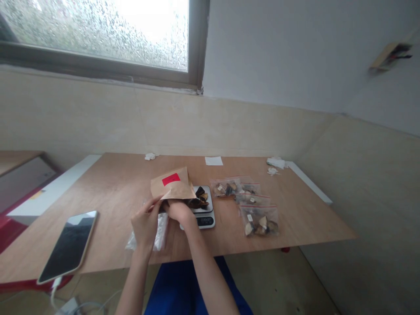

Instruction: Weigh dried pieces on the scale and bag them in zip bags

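Observation:
My left hand pinches the lower edge of a brown paper bag with a red label. The bag is tilted, its mouth facing me. My right hand reaches in at the mouth, its fingers hidden by the paper. Partly behind the bag and my right wrist is a white kitchen scale with a dark display. Dark and tan dried slices, of a kind I cannot make out, lie heaped on its pan. Clear plastic zip bags rest on the table under my left hand.
Several zip bags with dried slices and small white packets lie right of the scale. A phone with a charging cable is at the table's left front edge. White paper and crumpled tissues sit along the back.

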{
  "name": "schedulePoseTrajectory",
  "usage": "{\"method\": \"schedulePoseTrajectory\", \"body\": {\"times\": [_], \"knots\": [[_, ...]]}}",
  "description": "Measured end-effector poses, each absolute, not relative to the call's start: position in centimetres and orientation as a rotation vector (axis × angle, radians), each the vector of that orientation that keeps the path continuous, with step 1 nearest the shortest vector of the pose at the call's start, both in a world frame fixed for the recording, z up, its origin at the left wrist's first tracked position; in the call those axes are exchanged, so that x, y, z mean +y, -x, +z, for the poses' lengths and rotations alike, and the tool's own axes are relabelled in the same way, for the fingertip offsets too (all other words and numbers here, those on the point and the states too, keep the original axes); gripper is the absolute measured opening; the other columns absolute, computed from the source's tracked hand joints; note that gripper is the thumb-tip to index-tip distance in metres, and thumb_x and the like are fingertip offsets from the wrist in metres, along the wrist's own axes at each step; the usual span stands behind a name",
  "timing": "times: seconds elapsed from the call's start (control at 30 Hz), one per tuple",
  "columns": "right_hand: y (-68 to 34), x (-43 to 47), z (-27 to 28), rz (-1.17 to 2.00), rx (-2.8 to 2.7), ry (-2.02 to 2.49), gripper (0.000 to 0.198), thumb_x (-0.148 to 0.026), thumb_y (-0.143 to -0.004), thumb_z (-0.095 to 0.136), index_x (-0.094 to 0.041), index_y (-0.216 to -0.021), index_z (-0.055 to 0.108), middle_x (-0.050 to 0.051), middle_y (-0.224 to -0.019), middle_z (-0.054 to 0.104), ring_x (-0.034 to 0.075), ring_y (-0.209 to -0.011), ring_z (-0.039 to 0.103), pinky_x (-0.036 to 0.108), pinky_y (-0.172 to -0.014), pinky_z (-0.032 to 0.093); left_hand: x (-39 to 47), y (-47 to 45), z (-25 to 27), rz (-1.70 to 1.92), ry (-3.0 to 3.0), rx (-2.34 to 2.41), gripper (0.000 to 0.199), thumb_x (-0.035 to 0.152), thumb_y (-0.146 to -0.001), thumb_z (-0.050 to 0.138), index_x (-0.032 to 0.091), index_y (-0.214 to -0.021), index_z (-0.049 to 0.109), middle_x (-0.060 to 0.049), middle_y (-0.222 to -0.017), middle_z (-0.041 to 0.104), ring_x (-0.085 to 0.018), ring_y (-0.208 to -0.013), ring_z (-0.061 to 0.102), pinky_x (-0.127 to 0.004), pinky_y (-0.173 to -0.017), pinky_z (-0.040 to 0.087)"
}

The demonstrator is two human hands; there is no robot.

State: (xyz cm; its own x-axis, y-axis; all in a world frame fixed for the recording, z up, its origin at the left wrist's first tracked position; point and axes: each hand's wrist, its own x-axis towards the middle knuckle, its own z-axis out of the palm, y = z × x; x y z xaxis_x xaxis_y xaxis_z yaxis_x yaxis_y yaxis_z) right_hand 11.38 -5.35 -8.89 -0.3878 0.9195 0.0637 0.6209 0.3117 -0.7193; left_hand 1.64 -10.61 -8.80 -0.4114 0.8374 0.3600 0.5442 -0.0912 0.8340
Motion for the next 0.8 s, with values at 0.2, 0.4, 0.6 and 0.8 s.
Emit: {"method": "schedulePoseTrajectory", "body": {"times": [0.2,0.4,0.6,0.8], "knots": [[-13.2,-7.7,-7.4,0.923,-2.009,1.282,0.022,-0.013,-0.084,0.048,-0.014,-0.100,0.062,0.011,-0.108,0.065,0.022,-0.103,0.058,0.030,-0.092,0.041,-10.6,-1.6,-8.5,1.494,-1.544,1.906,0.028,0.042,-0.076,0.053,0.024,-0.087,0.071,0.000,-0.072,0.072,-0.019,-0.070,0.067,-0.023,-0.060,0.048],[-14.1,-8.9,-8.1,0.841,-1.761,1.223,0.018,-0.006,-0.081,0.049,-0.016,-0.084,0.064,0.006,-0.090,0.068,0.018,-0.088,0.063,0.029,-0.084,0.046,-10.6,-1.7,-8.4,1.469,-1.571,1.897,0.027,0.042,-0.077,0.052,0.025,-0.087,0.070,0.000,-0.075,0.072,-0.019,-0.071,0.067,-0.024,-0.061,0.048],[-15.2,-10.9,-7.9,0.860,-1.626,1.070,0.015,-0.018,-0.086,0.046,-0.020,-0.089,0.060,0.002,-0.094,0.065,0.014,-0.090,0.062,0.026,-0.082,0.048,-10.4,-1.7,-8.1,1.480,-1.582,1.918,0.029,0.043,-0.077,0.051,0.024,-0.087,0.070,-0.001,-0.074,0.072,-0.019,-0.070,0.067,-0.024,-0.061,0.048],[-18.0,-12.6,-8.0,0.947,-1.459,1.000,0.008,-0.023,-0.085,0.050,-0.019,-0.085,0.057,0.007,-0.105,0.064,0.016,-0.099,0.060,0.027,-0.081,0.049,-9.6,-1.0,-7.5,1.475,-1.599,2.012,0.030,0.043,-0.078,0.049,0.023,-0.087,0.070,-0.002,-0.073,0.072,-0.021,-0.073,0.068,-0.025,-0.061,0.046]]}}
